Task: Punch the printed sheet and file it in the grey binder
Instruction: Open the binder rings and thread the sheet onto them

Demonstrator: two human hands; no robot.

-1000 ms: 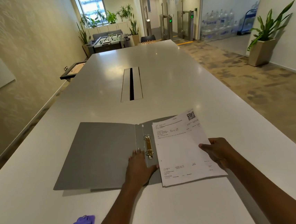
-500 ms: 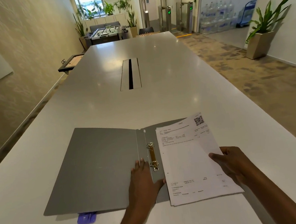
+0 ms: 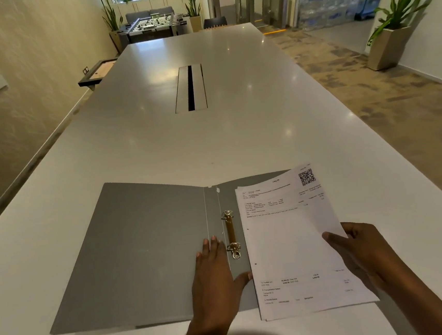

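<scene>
Now: left hand (image 3: pixel 213 270) flat, fingers straight, pressing open grey binder (image 3: pixel 130 251) near its rings (image 3: pixel 231 235); right hand (image 3: pixel 357 251) pinches printed sheet (image 3: pixel 291 241) at right edge.

The printed sheet (image 3: pixel 289 241) hides the right cover of the grey binder (image 3: pixel 142 256); its print is illegible.

We count one grey binder (image 3: pixel 141 250), two metal rings (image 3: pixel 227 215), one stack of printed sheets (image 3: pixel 289 241), one left hand (image 3: pixel 214 273), one right hand (image 3: pixel 357 248).

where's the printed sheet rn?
Head view, right of centre: printed sheet over the right half of the grey binder, beside the rings, right hand gripping its right edge.
</scene>
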